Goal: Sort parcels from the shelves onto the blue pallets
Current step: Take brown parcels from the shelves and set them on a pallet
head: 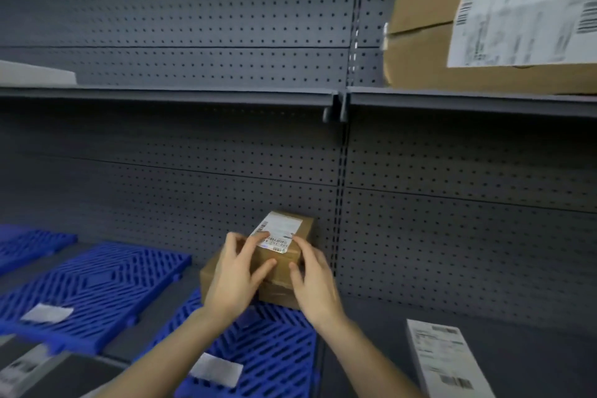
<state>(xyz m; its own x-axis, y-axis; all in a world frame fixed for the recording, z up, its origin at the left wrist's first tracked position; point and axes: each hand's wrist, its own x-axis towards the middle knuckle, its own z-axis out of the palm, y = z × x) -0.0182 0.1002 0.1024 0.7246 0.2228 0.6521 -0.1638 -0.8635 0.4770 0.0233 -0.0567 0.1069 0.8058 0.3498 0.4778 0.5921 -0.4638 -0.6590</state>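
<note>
Together, hands point(274, 278) cupping small parcel point(284, 247)

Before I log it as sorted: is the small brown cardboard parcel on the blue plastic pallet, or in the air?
On it: small brown cardboard parcel rests on blue plastic pallet, both hands touching.

A single wide-angle view from the person's head looks forward and slightly down at a grey pegboard shelf unit point(181, 171), close enough that both forearms enter from the bottom edge. The upper shelf point(168, 94) crosses at about a third of the height, and straight lines bow toward the edges.
</note>
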